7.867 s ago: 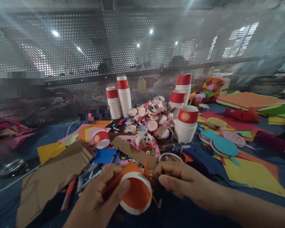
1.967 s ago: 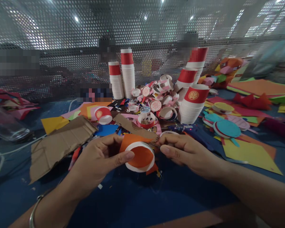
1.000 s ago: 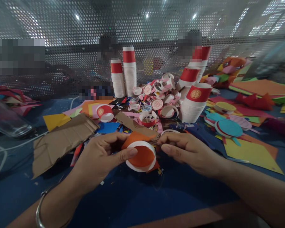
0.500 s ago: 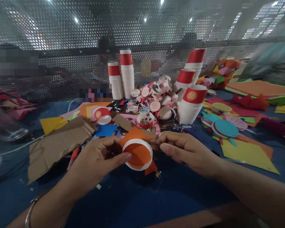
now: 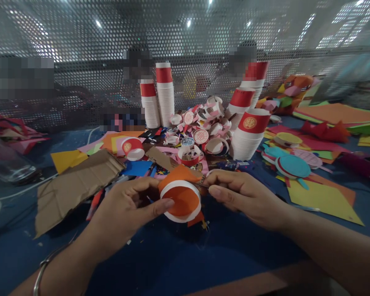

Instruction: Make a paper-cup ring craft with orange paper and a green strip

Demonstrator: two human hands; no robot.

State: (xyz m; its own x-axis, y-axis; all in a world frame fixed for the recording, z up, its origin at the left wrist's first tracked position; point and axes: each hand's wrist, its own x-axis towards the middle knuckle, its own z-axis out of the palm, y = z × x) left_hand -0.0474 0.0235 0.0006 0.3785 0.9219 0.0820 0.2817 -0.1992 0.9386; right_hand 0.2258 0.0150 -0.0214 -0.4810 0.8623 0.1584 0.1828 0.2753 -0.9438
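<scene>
My left hand [image 5: 126,209] is closed on a white-rimmed cup bottom [image 5: 181,201] with orange paper across its face. Its thumb presses the ring's left edge while the fingers are behind. Loose orange paper [image 5: 181,174] stands up above the ring, and another orange flap shows below it at the right. My right hand [image 5: 237,195] is closed in a pinch just right of the ring. A thin dark sliver shows between its fingertips and the orange paper; I cannot make out what it is.
Stacks of red-and-white paper cups [image 5: 249,133] flank a heap of cut cup rings [image 5: 203,123]. A cardboard piece [image 5: 77,185] lies left, and turquoise paper discs [image 5: 292,166] lie right near yellow paper [image 5: 323,200]. A perforated metal screen [image 5: 185,41] stands behind.
The cup bottom and my left hand have shifted slightly right. The orange paper above the ring sits nearer my right fingertips. Both hands keep their grip.
</scene>
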